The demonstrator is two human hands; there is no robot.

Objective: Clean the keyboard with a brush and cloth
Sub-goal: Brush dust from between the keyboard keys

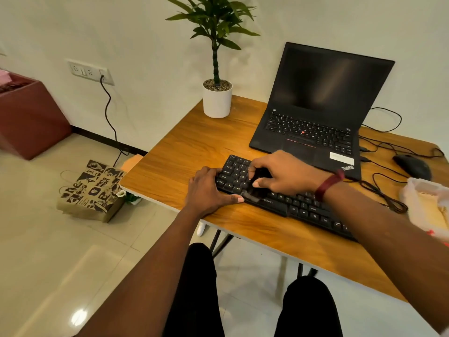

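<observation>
Our forearms reached in from the bottom corners, above knees in black trousers (194, 288). On our right hand (286, 171) the fingers (257, 165) were curled downward and, with the thumb, clamped on a small dark brush (251, 195). Its tip was blurred against the keys, so we could not tell its shape. That hand hung over the left half of the keyboard (303, 205), and a red band (329, 184) circled its wrist.

Our left hand (209, 188) held the keyboard's left end. Its fingers were bent over the far corner and its thumb was laid along the near edge.

We saw the black keyboard lying flat and slanted on the wooden counter (194, 147), running from the middle toward the right. An open laptop (315, 105) with a dark screen stood just behind it. At the counter's far left corner stood a plant in a white pot (217, 100).

To the right a black mouse (413, 166) lay among loose cables (388, 195). Near it, at the picture's edge, lay a pale bag (425, 200); we could not tell what it held.

On the tiled floor to the left a printed paper bag (92, 190) leaned near the counter. Behind it a cord ran up to a wall socket (90, 71), and a red-brown box (29, 117) stood further left.
</observation>
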